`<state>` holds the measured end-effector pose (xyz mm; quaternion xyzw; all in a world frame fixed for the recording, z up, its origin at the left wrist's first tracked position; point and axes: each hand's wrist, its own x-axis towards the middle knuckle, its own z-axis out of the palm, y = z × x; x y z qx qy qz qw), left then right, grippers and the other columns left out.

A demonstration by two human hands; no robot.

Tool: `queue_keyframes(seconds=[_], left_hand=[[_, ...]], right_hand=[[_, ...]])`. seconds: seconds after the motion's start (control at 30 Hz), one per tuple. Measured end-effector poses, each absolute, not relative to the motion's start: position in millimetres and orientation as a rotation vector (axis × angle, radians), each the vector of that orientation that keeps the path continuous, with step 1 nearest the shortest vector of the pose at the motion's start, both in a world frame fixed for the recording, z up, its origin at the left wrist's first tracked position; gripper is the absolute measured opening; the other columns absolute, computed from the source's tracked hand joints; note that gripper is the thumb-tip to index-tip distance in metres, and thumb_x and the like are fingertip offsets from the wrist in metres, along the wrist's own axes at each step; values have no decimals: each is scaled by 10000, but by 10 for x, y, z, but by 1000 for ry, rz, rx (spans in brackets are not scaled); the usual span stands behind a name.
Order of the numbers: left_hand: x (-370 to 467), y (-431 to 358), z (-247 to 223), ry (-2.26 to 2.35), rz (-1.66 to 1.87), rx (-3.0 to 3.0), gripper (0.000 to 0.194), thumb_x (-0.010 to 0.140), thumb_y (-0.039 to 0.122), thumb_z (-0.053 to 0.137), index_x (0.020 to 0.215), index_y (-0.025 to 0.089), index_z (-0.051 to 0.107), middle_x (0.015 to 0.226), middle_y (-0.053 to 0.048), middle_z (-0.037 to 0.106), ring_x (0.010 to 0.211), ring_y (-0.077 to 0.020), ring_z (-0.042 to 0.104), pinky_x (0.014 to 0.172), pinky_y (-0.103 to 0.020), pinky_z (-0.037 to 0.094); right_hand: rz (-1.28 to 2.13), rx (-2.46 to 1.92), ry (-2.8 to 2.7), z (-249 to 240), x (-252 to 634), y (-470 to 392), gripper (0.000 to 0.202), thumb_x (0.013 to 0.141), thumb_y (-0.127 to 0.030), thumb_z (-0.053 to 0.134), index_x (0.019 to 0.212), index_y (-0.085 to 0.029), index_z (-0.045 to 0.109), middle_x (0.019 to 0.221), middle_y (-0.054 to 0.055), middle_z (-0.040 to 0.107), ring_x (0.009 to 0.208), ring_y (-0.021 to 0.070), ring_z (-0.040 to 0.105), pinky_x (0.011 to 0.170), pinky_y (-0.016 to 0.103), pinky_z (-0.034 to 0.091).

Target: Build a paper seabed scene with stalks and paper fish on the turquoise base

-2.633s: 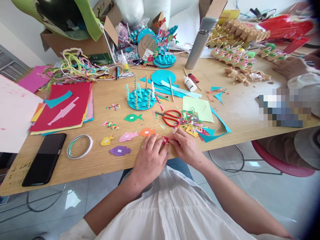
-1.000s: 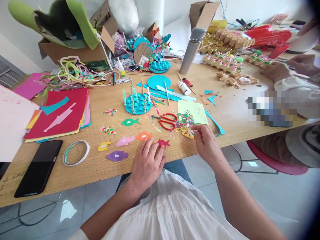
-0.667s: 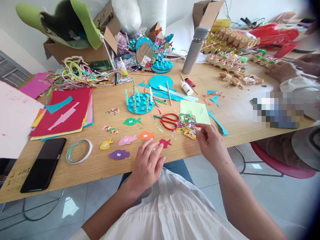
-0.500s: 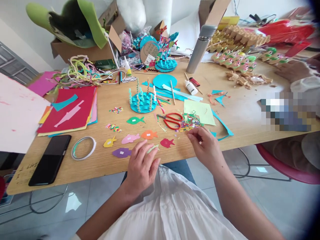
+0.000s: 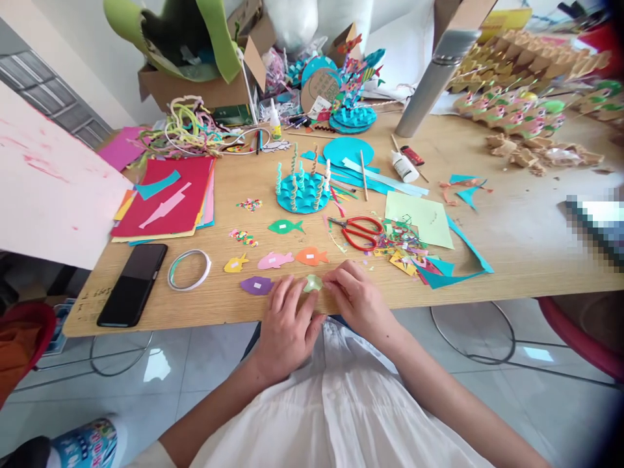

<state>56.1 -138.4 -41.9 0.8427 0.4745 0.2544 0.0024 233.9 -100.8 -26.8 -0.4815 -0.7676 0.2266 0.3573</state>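
Five pieces — the green fish [image 5: 293, 227], yellow fish [image 5: 234, 266], pink fish [image 5: 281, 259], orange fish [image 5: 305, 253] and purple fish [image 5: 248, 285] — each already bore a white tab. The pale fish [image 5: 313, 283] lay between the hands, near the table's [image 5: 229, 312] front edge, and seemed the one in progress; its own tab could not be made out. The left hand [image 5: 288, 325] lay loosely spread beside it, fingers at the purple fish's end. The right hand's [image 5: 359, 300] fingers were bunched at its other side, any grip unclear.

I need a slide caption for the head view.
Left hand and right hand at a pale green paper piece, near paper fish and red-handled scissors.
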Motion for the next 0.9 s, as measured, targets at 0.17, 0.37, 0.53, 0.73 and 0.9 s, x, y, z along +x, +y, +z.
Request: queue_keyframes(seconds=[0.17,0.37,0.53,0.73,0.9], left_hand=[[558,-1376,-413,1468,763,2670,323,922,301,547,1187,136,628,1347,-112,591,1330,-346,410,1078,-563,400],[544,-1365,-394,1463,762,2646,295,927,268,536,1174,137,633,1350,-95,599,1342,-329,412,1081,-552,407],[552,-1354,-388,1472,765,2629,275,928,254,531,1162,158,638,1348,-81,603,1352,-323,408,1079,-555,413],[559,-1369,-399,1473,760,2621,279,934,263,526,1174,160,625,1364,-61,596,1389,-325,369,1102,-560,384],[557,-1375,-412,1482,716,2631,287,937,280,526,1182,165,619,1393,-66,570,1411,-322,343,1119,-562,360]], right_hand=[[554,-1245,-2040,-342,2298,-1004,212,971,-165,419,862,-171,601,856,73,549,815,185,497,736,331,437],[544,-1268,-2120,-336,2307,-1029,242,978,-171,405,890,-155,629,851,79,546,812,190,488,741,348,419],[561,-1273,-2132,-322,2310,-1032,259,978,-172,398,866,-150,630,841,81,539,809,193,484,733,348,413],[541,-1278,-2145,-327,2302,-1032,247,971,-165,409,865,-153,632,838,82,539,808,196,487,731,344,415],[508,-1273,-2167,-319,2292,-1031,262,969,-161,399,855,-155,635,825,84,536,804,201,480,722,346,414]])
